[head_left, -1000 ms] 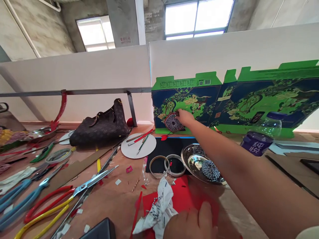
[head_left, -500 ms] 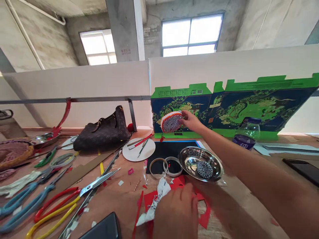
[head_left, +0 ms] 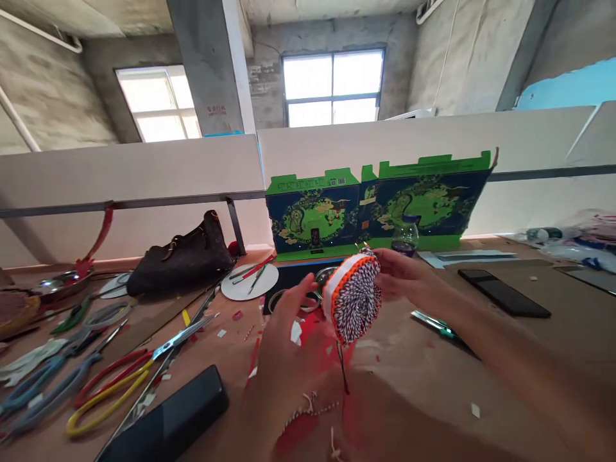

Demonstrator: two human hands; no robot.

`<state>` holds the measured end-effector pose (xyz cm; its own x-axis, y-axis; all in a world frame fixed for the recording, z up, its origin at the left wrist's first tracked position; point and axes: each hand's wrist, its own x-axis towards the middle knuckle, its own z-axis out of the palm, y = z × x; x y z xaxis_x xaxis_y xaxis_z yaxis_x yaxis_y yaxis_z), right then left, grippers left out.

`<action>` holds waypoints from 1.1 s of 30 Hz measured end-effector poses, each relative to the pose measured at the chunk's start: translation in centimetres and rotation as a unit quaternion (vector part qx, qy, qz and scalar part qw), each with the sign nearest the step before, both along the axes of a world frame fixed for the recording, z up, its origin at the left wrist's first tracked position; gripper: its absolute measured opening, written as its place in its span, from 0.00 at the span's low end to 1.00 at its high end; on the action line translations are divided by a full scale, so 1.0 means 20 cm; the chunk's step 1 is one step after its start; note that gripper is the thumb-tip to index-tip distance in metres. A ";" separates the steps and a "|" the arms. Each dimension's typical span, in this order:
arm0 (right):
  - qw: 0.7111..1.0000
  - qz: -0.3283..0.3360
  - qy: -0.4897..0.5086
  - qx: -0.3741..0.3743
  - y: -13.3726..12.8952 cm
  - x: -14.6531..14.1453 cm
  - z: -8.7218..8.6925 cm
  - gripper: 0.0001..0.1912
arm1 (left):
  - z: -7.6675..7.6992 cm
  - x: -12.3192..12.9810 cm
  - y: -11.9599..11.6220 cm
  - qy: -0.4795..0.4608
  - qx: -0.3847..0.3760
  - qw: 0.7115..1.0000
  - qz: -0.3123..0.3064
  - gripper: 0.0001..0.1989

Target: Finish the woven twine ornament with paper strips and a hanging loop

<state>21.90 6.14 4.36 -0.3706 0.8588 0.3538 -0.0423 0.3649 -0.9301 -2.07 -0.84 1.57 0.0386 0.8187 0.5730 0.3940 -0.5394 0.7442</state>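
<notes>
In the head view, a thick round woven piece (head_left: 357,298) hangs above the table, tilted on edge. Its face is a black-and-white speckled spiral, rimmed in orange, with a white band around the side. My right hand (head_left: 402,274) grips it at the upper right edge, fingers pinched on the rim. To its left, my left hand (head_left: 282,340) is held up with thumb and fingers apart, close to the white band; whether it touches is unclear. A thin dark cord (head_left: 343,369) dangles below the piece. Red scraps (head_left: 315,321) lie underneath, partly covered by my left hand.
Red-and-yellow-handled scissors (head_left: 154,359) and a black phone-like slab (head_left: 168,417) lie at left. A white disc (head_left: 249,282) with tools stands before a dark handbag (head_left: 180,260). A cutter knife (head_left: 443,330) and phone (head_left: 503,292) lie right; a green-blue carton (head_left: 312,221) leans behind.
My right hand has brought the round piece nearer and lower, turning its speckled face toward me. My left hand has risen from the red scraps to beside it. The view has shifted right.
</notes>
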 end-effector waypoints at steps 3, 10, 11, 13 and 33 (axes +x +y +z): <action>0.999 -0.032 -0.012 -0.015 -0.09 0.06 -0.09 0.23 | -0.02 0.06 -0.02 0.068 -0.033 0.996 -0.043 0.22; 0.993 -0.116 -0.037 0.000 -0.16 0.12 -0.28 0.26 | -0.06 0.12 -0.02 0.097 -0.087 0.989 -0.066 0.23; 0.991 -0.122 -0.046 0.006 -0.16 0.12 -0.30 0.26 | -0.06 0.13 -0.02 0.101 -0.089 0.988 -0.072 0.23; 0.991 -0.116 -0.068 0.010 -0.17 0.12 -0.33 0.25 | -0.07 0.14 -0.02 0.108 -0.099 0.986 -0.085 0.21; 0.996 -0.057 -0.064 0.030 -0.23 0.13 -0.36 0.27 | -0.12 0.12 0.05 -0.029 -0.170 0.980 -0.096 0.19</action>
